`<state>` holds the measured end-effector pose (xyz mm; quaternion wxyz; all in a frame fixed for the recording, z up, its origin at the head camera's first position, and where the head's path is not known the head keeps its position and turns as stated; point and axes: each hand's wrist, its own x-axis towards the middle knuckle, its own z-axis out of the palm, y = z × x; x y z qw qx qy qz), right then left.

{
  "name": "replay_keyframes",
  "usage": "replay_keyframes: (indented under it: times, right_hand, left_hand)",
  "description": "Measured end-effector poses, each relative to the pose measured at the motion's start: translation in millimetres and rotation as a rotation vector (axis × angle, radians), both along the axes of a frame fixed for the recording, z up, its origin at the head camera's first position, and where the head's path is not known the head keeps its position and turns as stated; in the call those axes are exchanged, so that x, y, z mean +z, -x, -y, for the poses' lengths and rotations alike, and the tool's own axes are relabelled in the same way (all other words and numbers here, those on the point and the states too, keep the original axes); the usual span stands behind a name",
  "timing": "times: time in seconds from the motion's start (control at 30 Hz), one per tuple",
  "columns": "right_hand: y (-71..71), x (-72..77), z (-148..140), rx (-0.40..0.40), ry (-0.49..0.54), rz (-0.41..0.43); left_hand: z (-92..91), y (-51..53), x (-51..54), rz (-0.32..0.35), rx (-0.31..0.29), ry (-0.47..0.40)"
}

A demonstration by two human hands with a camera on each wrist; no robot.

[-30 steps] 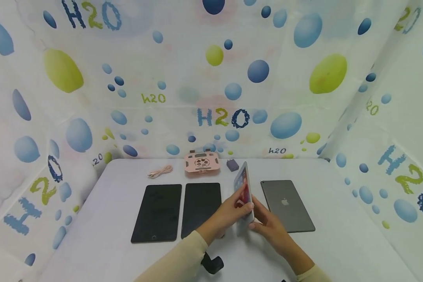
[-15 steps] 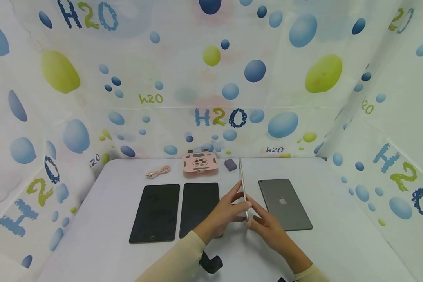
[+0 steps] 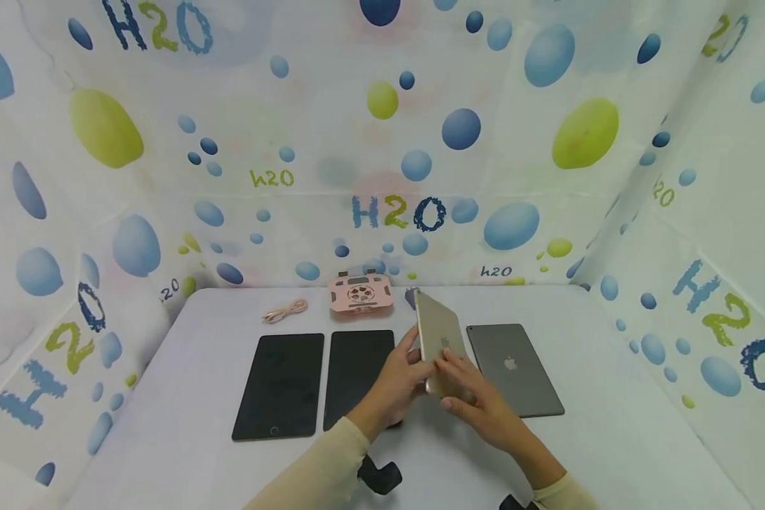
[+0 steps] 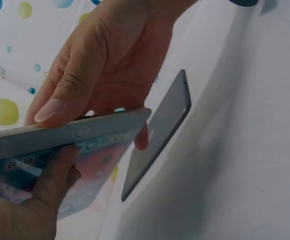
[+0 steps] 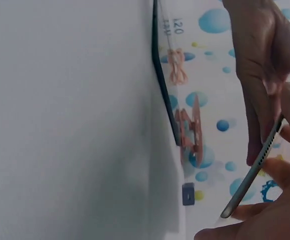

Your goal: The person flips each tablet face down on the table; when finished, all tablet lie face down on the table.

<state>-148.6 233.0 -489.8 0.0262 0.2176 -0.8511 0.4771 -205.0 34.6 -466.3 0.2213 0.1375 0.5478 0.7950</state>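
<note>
A gold-backed tablet [image 3: 435, 322] stands tilted above the table, its back towards the right. The left hand [image 3: 390, 386] grips its near left edge, fingers on the screen side. The right hand [image 3: 487, 407] holds it too, with its fingers against the back and its thumb low near the bottom edge. In the left wrist view the tablet [image 4: 102, 165] shows a lit screen; a finger of the left hand [image 4: 40, 212] touches it, and the right thumb lies along the edge. From the right wrist view the tablet [image 5: 250, 180] appears edge-on beside the right hand [image 5: 275, 212].
Two dark tablets [image 3: 279, 386] [image 3: 360, 375] lie screen up on the left, and a grey one [image 3: 516, 372] back up on the right. Behind are a cable [image 3: 285, 311], a pink case [image 3: 360, 293] and a small dark block [image 3: 411, 297]. A black object [image 3: 380, 477] is by the left sleeve.
The held tablet has turned from showing its screen, through edge-on, to showing its gold back. The right fingers now lie across the back. The other objects have not moved on the table.
</note>
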Motion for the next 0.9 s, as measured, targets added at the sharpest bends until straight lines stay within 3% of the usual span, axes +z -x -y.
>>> replay_keyframes:
  times: [0.1, 0.3, 0.4, 0.53, 0.77, 0.9]
  right_hand:
    - [1.5, -0.7, -6, -0.059, -0.017, 0.068]
    - [1.9, -5.7, -17, -0.215, 0.074, 0.324]
    - [2.5, -6.7, -20, -0.266, 0.098, 0.363]
    - [3.5, -6.2, -25, -0.305, 0.048, 0.337]
    - [4.4, -7.4, -26, -0.322, -0.047, 0.296]
    - [5.6, -11.1, -26, -0.321, -0.102, 0.265]
  left_hand:
    - [3.1, 1.1, -1.7, 0.045, 0.008, -0.04]
    - [7.7, 4.1, -8.2, 0.07, 0.002, -0.068]
    - [8.7, 6.8, -12.6, 0.051, 0.018, -0.025]
    - [9.5, 10.1, -16.9, 0.0, 0.066, 0.114]
    - [13.9, 10.2, -24.0, -0.184, 0.119, 0.521]
    - [14.9, 9.0, -26.4, -0.245, 0.12, 0.582]
